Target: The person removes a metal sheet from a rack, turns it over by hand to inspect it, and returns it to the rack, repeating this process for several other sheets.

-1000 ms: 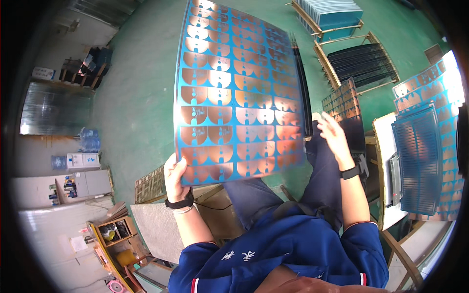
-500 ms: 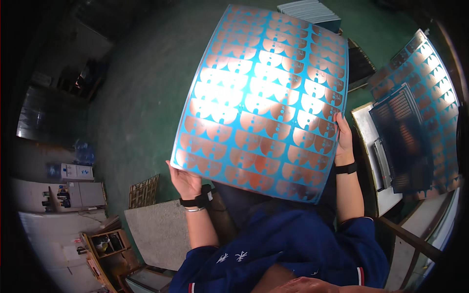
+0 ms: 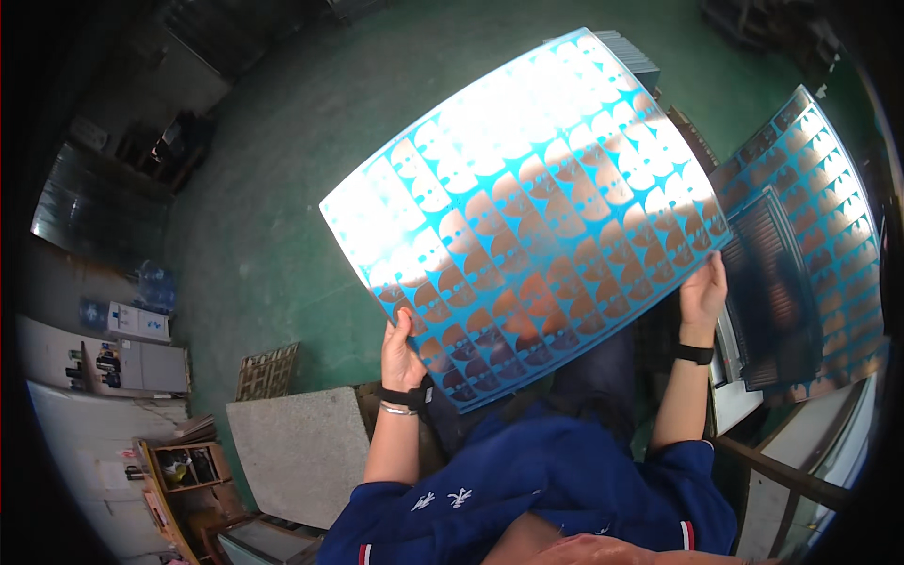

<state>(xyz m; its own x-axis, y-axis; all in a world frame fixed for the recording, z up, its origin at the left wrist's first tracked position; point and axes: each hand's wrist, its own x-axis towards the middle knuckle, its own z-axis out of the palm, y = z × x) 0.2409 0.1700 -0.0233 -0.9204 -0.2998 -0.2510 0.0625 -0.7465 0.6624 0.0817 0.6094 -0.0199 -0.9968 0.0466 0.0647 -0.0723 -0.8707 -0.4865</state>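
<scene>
In front of me I hold up a large thin printed circuit panel point(image 3: 527, 226), blue with rows of shiny half-round copper shapes. It tilts, its far right corner higher in the picture, and glare whitens its upper part. My left hand point(image 3: 403, 353) grips the lower left edge, thumb on the face and the other fingers behind. At the lower right corner, my right hand point(image 3: 703, 294) pinches the edge, its fingers partly hidden. Another similar copper-and-blue sheet point(image 3: 838, 217) stands at the right, behind a dark slotted panel point(image 3: 774, 292).
A grey flat board point(image 3: 297, 452) lies at lower left, next to a small wooden lattice point(image 3: 267, 372). Behind the panel a grey ribbed stack point(image 3: 629, 58) shows on the green floor point(image 3: 264, 188). A wooden shelf unit point(image 3: 193, 471) and white cabinets point(image 3: 151, 363) line the left.
The panel has turned clockwise from upright to sideways in my hands. My left hand has shifted right and regripped with the thumb on top; my right hand moved right and slightly down.
</scene>
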